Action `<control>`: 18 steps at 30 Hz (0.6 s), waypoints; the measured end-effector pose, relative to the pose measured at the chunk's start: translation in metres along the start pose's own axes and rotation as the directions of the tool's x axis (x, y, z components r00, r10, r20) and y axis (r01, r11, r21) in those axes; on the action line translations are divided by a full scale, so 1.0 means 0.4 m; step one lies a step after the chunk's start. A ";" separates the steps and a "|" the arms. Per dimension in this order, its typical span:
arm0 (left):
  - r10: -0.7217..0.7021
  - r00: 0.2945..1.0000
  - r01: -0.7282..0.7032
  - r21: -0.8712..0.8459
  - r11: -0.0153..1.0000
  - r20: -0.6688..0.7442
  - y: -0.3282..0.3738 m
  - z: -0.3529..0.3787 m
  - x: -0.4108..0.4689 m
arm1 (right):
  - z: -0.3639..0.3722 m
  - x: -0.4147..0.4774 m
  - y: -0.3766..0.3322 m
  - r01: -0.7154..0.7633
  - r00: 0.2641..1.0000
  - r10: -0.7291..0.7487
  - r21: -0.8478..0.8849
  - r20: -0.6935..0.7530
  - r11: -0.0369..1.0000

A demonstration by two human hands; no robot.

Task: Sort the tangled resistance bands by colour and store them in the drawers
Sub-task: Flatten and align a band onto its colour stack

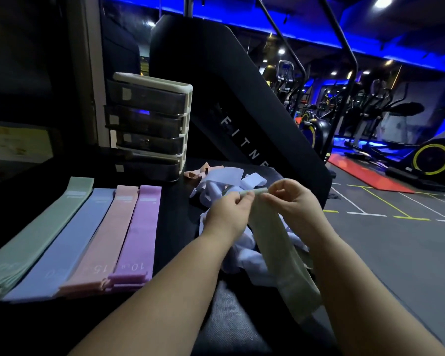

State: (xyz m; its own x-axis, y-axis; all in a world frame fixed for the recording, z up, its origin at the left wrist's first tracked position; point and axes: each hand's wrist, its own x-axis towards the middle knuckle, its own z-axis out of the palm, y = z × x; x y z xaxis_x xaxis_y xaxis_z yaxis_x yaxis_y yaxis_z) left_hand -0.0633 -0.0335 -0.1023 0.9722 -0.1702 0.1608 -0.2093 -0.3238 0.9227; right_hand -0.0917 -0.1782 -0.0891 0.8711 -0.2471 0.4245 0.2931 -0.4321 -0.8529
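The pale green band (275,247) hangs flat (a wide loop) above the tangled lilac pile (242,255). Your left hand (226,214) and right hand (290,201) each pinch its top edge, fingers curled tight.

Dim overall, with a saturated blue strip light (242,25) along the ceiling and small white ceiling spots (382,1) that flare a little. The far left and the table (175,227) sink to near black, detail lost. Soft light from above falls on the left hand (225,214), the right hand (290,201) and the pale green band (275,253) they pinch, casting no hard shadows. Wide-angle distortion bends the floor lines (385,202); the distant gym machines (370,111) look soft and smeared
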 end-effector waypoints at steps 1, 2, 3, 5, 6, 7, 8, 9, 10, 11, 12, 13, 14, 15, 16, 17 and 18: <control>-0.005 1.000 0.003 -0.106 0.994 -0.013 0.014 -0.010 0.000 | 0.001 0.002 -0.014 0.006 1.000 -0.007 0.044 0.022 0.999; -0.014 1.000 0.010 -0.184 0.983 -0.019 0.026 -0.021 0.000 | 0.005 0.003 -0.029 0.012 0.999 -0.015 0.076 0.034 0.997; -0.018 1.000 0.012 -0.250 0.968 -0.020 0.039 -0.035 -0.004 | 0.010 0.005 -0.039 0.025 0.999 -0.028 0.105 0.034 0.994; -0.010 1.000 0.007 -0.361 0.933 -0.005 0.054 -0.058 -0.010 | 0.025 0.002 -0.069 0.007 1.000 -0.010 0.187 0.016 0.982; -0.003 1.000 -0.001 -0.385 0.923 -0.010 0.056 -0.069 -0.011 | 0.034 -0.003 -0.089 -0.036 0.999 0.033 0.245 0.015 0.969; 0.002 1.000 -0.010 -0.397 0.918 -0.020 0.055 -0.081 -0.013 | 0.045 -0.002 -0.103 -0.100 0.995 0.094 0.297 0.035 0.949; 0.002 1.000 -0.014 -0.414 0.910 -0.030 0.050 -0.087 -0.013 | 0.054 -0.003 -0.118 -0.195 0.981 0.177 0.322 0.084 0.927; 0.000 0.999 -0.014 -0.437 0.899 -0.034 0.051 -0.099 -0.018 | 0.066 -0.004 -0.136 -0.294 0.955 0.261 0.318 0.143 0.902; -0.001 1.000 -0.010 -0.452 0.892 -0.025 0.057 -0.117 -0.031 | 0.078 -0.009 -0.156 -0.376 0.924 0.331 0.302 0.193 0.876; 0.008 1.000 -0.015 -0.464 0.886 -0.017 0.069 -0.136 -0.048 | 0.093 -0.011 -0.169 -0.423 0.901 0.366 0.290 0.232 0.858; 0.017 1.000 -0.019 -0.468 0.884 -0.008 0.078 -0.154 -0.062 | 0.106 -0.018 -0.186 -0.445 0.888 0.380 0.281 0.259 0.850; 0.033 0.999 -0.028 -0.470 0.882 0.003 0.087 -0.170 -0.077 | 0.118 -0.023 -0.200 -0.447 0.886 0.376 0.289 0.270 0.847; 0.040 0.999 -0.031 -0.469 0.883 0.009 0.088 -0.183 -0.083 | 0.128 -0.028 -0.219 -0.445 0.889 0.371 0.313 0.268 0.839; 0.047 0.999 -0.035 -0.471 0.882 0.014 0.092 -0.197 -0.090 | 0.139 -0.033 -0.238 -0.424 0.900 0.350 0.339 0.261 0.840; 0.054 0.998 -0.039 -0.477 0.878 0.019 0.095 -0.211 -0.098 | 0.152 -0.037 -0.259 -0.400 0.911 0.321 0.356 0.260 0.845; 0.063 0.998 -0.045 -0.477 0.878 0.022 0.099 -0.226 -0.106 | 0.164 -0.036 -0.274 -0.370 0.923 0.294 0.362 0.249 0.855; 0.073 0.997 -0.053 -0.479 0.876 0.024 0.105 -0.243 -0.116 | 0.176 -0.039 -0.297 -0.350 0.932 0.276 0.380 0.236 0.856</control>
State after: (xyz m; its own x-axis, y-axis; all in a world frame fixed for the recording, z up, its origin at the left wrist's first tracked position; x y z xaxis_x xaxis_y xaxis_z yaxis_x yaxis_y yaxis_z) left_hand -0.1069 0.0513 -0.0370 0.9514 -0.2161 0.2193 -0.1841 0.1715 0.9678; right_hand -0.1123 -0.0622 -0.0159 0.9855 -0.1450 0.0882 0.0958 0.0464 -0.9943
